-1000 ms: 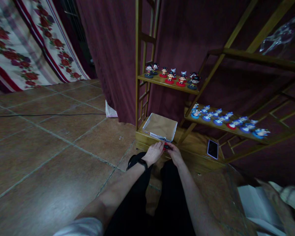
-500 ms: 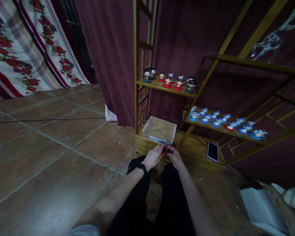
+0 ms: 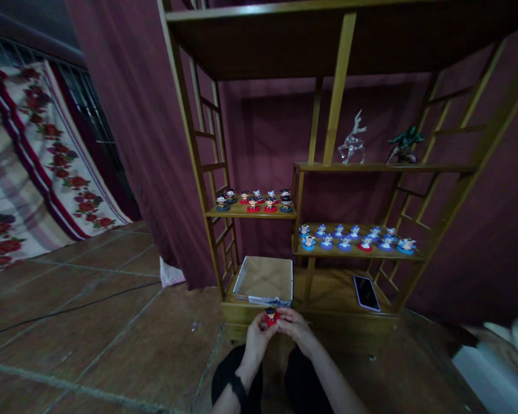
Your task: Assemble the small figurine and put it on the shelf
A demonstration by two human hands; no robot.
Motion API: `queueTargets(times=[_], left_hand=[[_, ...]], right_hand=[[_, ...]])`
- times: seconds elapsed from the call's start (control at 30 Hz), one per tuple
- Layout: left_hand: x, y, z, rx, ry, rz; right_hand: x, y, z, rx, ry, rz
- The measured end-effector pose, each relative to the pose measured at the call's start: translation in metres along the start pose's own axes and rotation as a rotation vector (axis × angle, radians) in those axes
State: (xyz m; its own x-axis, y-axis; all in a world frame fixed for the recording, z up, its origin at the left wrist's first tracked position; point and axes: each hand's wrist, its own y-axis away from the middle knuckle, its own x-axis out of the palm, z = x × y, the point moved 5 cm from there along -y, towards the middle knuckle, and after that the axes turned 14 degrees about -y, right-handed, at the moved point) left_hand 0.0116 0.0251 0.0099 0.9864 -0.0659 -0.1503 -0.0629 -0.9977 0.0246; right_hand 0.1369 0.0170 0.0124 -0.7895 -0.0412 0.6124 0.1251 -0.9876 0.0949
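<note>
My left hand [image 3: 255, 338] and my right hand [image 3: 295, 326] meet in front of me, both closed on a small red figurine [image 3: 270, 317] with a dark head. Just beyond them an open cardboard box [image 3: 264, 282] rests on the bottom board of a wooden shelf unit [image 3: 323, 168]. A left shelf carries several red-based figurines [image 3: 254, 203]. A lower right shelf carries several blue-based figurines [image 3: 354, 237].
A phone [image 3: 366, 292] lies on the bottom board at the right. A clear deer ornament [image 3: 353, 142] and a dark green figure [image 3: 404, 144] stand on the upper shelf. Maroon curtains hang behind; a flowered cloth [image 3: 34, 178] hangs left. A cable crosses the tiled floor.
The view has tilted upward, showing the shelf's upper levels. My hands have drawn back slightly from the box edge and raised the red figurine, which is now plainly visible between them.
</note>
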Motion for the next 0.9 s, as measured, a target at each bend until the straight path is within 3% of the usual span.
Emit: queueTargets(times=[0.13,0.23,0.3,0.47,0.53,0.6,0.7,0.9], left_hand=[[-0.013,-0.001,-0.015,-0.002,-0.027,-0.037],[-0.041,-0.011,-0.058,0.034,-0.078,-0.152],[-0.065,-0.022,-0.107,0.121,-0.102,-0.221],[-0.127,-0.057,-0.256,0.438,-0.239,-0.421],[-0.140,-0.072,-0.302,0.505,-0.323,-0.438],[-0.146,-0.086,-0.332,0.521,-0.393,-0.459],[-0.145,-0.107,-0.348,0.465,-0.508,-0.486],[-0.134,-0.130,-0.334,0.374,-0.824,-0.547]], right_hand=[[0.007,0.006,0.005,0.032,-0.042,0.047],[0.007,0.010,0.008,0.026,-0.052,0.024],[0.004,0.010,0.009,0.003,-0.055,-0.008],[-0.003,0.006,0.005,-0.038,-0.063,-0.015],[-0.003,0.005,0.004,-0.032,-0.063,-0.005],[-0.003,0.005,0.005,-0.030,-0.066,0.002],[-0.002,0.006,0.009,-0.035,-0.075,0.001],[-0.010,0.000,0.007,-0.012,-0.105,-0.024]])
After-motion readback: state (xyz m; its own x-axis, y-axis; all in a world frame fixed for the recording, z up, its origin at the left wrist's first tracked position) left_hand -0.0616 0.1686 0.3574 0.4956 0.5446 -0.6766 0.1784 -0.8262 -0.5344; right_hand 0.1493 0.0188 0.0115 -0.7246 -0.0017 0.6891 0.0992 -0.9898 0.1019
